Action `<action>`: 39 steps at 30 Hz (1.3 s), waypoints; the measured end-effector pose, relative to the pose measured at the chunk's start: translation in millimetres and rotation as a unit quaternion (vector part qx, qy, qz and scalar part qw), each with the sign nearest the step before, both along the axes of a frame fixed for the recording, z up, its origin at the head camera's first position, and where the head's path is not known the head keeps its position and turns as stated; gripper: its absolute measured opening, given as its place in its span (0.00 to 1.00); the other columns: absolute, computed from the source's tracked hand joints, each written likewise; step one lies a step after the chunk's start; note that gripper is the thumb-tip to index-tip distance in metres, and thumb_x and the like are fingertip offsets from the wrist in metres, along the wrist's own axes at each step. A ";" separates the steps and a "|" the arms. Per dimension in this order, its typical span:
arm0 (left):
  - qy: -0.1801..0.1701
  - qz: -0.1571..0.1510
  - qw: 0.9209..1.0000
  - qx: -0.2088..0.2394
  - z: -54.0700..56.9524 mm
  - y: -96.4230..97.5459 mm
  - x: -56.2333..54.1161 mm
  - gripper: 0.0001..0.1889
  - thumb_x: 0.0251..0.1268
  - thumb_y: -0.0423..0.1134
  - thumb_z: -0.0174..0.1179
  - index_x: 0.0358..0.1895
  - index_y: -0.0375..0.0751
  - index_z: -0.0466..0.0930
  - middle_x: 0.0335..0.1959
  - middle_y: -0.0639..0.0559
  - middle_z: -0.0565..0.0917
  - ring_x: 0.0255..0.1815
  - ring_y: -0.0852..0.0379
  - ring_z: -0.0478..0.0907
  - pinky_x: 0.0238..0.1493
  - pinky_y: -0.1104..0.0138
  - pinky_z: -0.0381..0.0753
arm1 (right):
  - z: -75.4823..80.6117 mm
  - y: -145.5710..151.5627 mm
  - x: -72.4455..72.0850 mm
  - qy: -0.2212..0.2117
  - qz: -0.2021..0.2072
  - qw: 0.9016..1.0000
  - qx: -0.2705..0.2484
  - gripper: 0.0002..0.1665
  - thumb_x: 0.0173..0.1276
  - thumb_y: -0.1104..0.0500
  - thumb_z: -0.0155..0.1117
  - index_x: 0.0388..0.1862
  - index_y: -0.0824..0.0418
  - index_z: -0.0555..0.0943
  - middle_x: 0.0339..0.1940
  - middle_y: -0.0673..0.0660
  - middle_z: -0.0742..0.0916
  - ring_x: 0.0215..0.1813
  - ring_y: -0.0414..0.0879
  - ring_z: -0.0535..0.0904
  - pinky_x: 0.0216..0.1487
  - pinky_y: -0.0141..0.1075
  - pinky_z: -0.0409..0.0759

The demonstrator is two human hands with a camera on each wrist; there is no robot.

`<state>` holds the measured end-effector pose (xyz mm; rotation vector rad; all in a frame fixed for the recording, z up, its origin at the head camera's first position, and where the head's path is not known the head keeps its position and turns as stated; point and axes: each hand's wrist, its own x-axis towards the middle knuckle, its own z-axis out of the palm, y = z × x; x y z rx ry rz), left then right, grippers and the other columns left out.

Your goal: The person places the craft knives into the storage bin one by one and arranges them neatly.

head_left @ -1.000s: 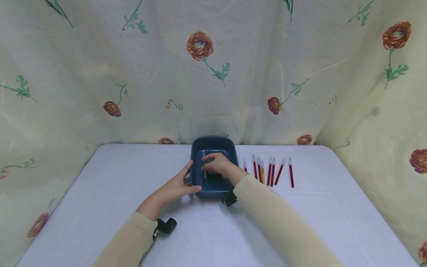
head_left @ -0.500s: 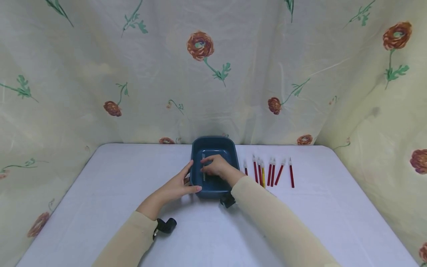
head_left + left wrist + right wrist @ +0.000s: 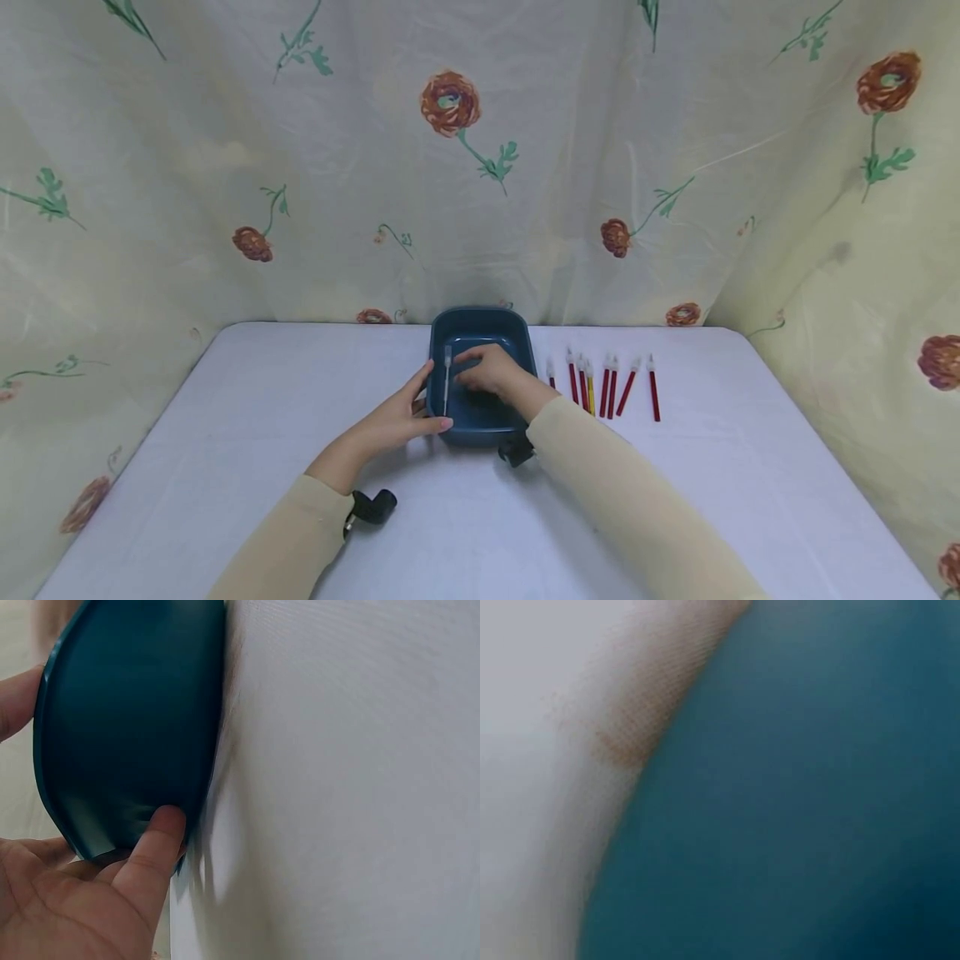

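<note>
My left hand [image 3: 393, 417] holds the near-left corner of a dark blue tray [image 3: 480, 433]. Its thumb is at the near rim and its fingers are against the left side. In the left wrist view, fingers [image 3: 154, 851] touch the tray's outer wall. Inside the tray, along its left wall, lies a slim silvery pen-shaped tool [image 3: 447, 383] with a clear, wider far end. My right hand [image 3: 495, 372] hovers over the tray, fingers loosely bent, just right of the tool with a small gap between. The right wrist view shows only blurred tray wall [image 3: 780, 787] and cloth.
Right of the tray, several red pen-shaped tools [image 3: 654, 396] with clear tips lie in a loose row, with a yellow one [image 3: 591, 393] among them. The right forearm partly covers that row. A floral curtain [image 3: 337, 167] hangs behind the white-covered table [image 3: 300, 375].
The silvery tool, earlier under my right hand's fingertips, now lies farther left by the tray's left wall, apart from the fingers. My left hand and the tray have stayed put.
</note>
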<state>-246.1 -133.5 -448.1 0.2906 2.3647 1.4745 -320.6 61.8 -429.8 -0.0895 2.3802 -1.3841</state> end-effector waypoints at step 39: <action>0.007 0.013 1.000 0.006 -4.1 1.4 -2.1 0.55 0.62 0.46 0.71 0.83 0.56 0.39 0.82 0.42 0.47 0.77 0.37 0.56 0.72 0.45 0.60 | 74.1 101.6 49.6 0.134 0.032 0.990 0.017 0.20 0.73 0.54 0.65 0.61 0.57 0.81 0.49 0.59 0.84 0.50 0.55 0.82 0.52 0.44 0.82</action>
